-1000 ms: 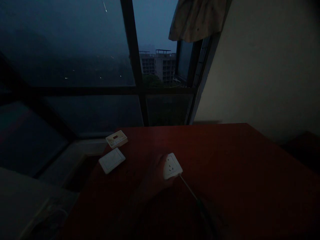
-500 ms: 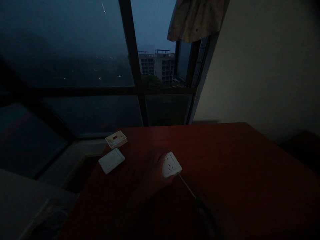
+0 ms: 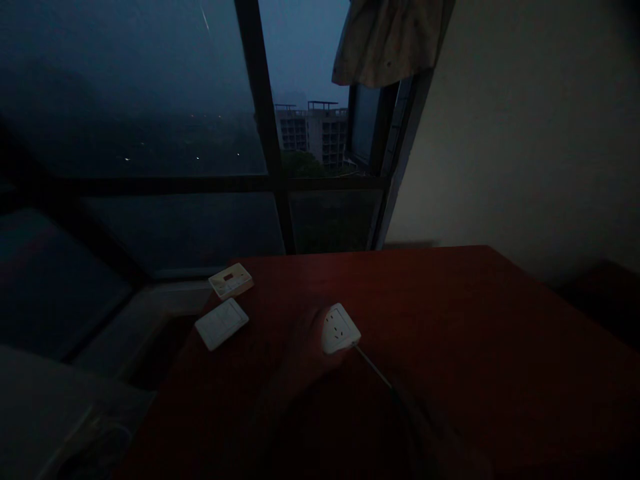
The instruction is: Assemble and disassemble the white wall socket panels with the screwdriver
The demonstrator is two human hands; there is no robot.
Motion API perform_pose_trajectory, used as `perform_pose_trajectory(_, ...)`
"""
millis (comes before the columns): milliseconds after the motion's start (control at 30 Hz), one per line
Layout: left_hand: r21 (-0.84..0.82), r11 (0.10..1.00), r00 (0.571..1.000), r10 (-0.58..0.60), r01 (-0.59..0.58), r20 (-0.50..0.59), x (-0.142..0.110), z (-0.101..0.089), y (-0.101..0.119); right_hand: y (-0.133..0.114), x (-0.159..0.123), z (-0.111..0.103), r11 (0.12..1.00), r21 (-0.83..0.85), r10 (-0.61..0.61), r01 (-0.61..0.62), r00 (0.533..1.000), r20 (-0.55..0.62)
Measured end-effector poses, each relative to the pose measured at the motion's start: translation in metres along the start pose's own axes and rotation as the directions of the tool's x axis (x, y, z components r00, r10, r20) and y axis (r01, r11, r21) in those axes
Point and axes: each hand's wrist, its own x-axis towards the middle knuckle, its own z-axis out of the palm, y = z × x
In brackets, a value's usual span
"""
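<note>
A white wall socket (image 3: 341,329) with dark pin slots faces up in the middle of the table, gripped by my left hand (image 3: 307,343) around its left and near sides. The thin metal shaft of a screwdriver (image 3: 373,366) slants up from the lower right, its tip at the socket's near right corner. My right hand (image 3: 425,420) is closed about the screwdriver's handle, though deep shadow hides most of the fingers and the handle.
On the reddish table (image 3: 425,300), a white blank-looking plate (image 3: 221,324) lies near the left edge. Just behind it sits an open white mounting box (image 3: 231,281). A dark-framed window (image 3: 273,133) and a pale wall (image 3: 500,153) stand beyond the table.
The view has shifted very slightly. My hands, the socket and the screwdriver keep nearly the same positions, with the screwdriver's tip still at the socket's corner.
</note>
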Motion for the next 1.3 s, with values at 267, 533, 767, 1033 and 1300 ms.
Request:
perform_pose_trajectory(267,0.032,0.999,1.000,-0.016,0.015,0.008,-0.001,-0.001,0.001,0.010,0.008,0.001,0.810,0.566,0.088,-0.152,0.986,0.139)
perform_pose_trajectory(533,-0.007,1.000,0.998,0.007,-0.006,0.055,-0.003,0.003,0.004,0.001,0.019,0.000,0.926,0.376,-0.023,-0.027,0.991,0.129)
perform_pose_trajectory(767,-0.068,0.998,0.996,-0.010,0.017,0.094,-0.006,0.007,0.007,-0.010,0.026,-0.002,0.949,0.313,-0.011,-0.026,0.993,0.115)
perform_pose_trajectory(1033,-0.157,0.987,0.997,-0.031,0.043,0.077,-0.004,-0.002,0.002,0.007,0.031,-0.007,0.867,0.467,0.089,-0.173,0.976,0.197)
perform_pose_trajectory(1300,0.249,0.941,0.963,-0.185,0.231,-0.193,0.022,-0.036,-0.037,0.007,0.038,-0.005,0.861,0.474,0.121,-0.185,0.979,0.163)
